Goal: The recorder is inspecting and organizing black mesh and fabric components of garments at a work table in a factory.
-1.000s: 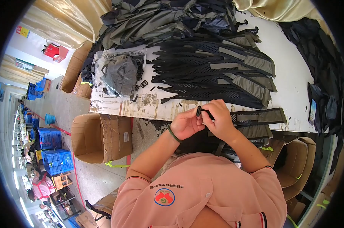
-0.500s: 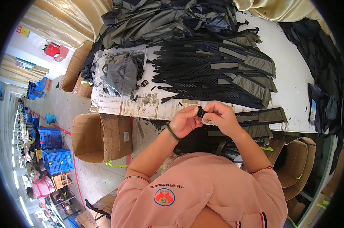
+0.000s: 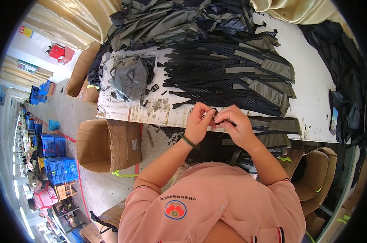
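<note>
hands are held together over the near edge of the white table (image 3: 313, 85); a small black buckle (image 3: 216, 114) is pinched between the left hand (image 3: 199, 123) and right hand (image 3: 236, 125), just before the stacked black mesh straps (image 3: 228, 77).

A worn white worktable (image 3: 313, 93) stands over grey concrete floor (image 3: 70, 117), an open cardboard box (image 3: 108, 143) near left, blue crates (image 3: 56, 156) farther left.
</note>
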### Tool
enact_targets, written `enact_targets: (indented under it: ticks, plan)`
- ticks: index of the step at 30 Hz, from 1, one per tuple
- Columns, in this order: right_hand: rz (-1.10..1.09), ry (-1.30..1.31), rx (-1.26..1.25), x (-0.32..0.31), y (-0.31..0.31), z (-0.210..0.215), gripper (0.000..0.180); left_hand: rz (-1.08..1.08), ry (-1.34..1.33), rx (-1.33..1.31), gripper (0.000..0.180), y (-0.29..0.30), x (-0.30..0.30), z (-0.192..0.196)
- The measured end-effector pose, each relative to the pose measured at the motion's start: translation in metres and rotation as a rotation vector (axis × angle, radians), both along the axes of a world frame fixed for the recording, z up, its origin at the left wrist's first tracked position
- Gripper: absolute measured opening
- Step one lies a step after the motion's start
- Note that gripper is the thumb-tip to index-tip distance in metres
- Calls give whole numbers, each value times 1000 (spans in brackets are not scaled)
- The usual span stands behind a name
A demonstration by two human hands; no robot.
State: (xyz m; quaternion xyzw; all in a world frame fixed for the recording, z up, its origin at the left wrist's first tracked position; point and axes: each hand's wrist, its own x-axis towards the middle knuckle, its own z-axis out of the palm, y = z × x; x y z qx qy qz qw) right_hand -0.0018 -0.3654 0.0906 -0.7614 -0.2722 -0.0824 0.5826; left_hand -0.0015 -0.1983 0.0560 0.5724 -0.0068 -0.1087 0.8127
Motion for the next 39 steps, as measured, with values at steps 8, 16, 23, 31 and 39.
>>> enact_targets:
  ticks: [8,16,23,31,39]
  plan:
    - [9,700,292,0,1,-12,24,81,-164,108,12,-4,-7,2]
    - [58,899,527,-3,-3,-22,27,-44,-370,195,23,-1,-17,-2]
    - [31,1117,769,-4,-2,1,17,-73,-482,274,26,7,-15,-2]
    - [62,739,75,6,-5,-14,13,-181,-447,328,24,17,-18,-7]
    - [-449,-65,-702,81,-84,-18,26,-111,300,70,23,91,-82,-29]
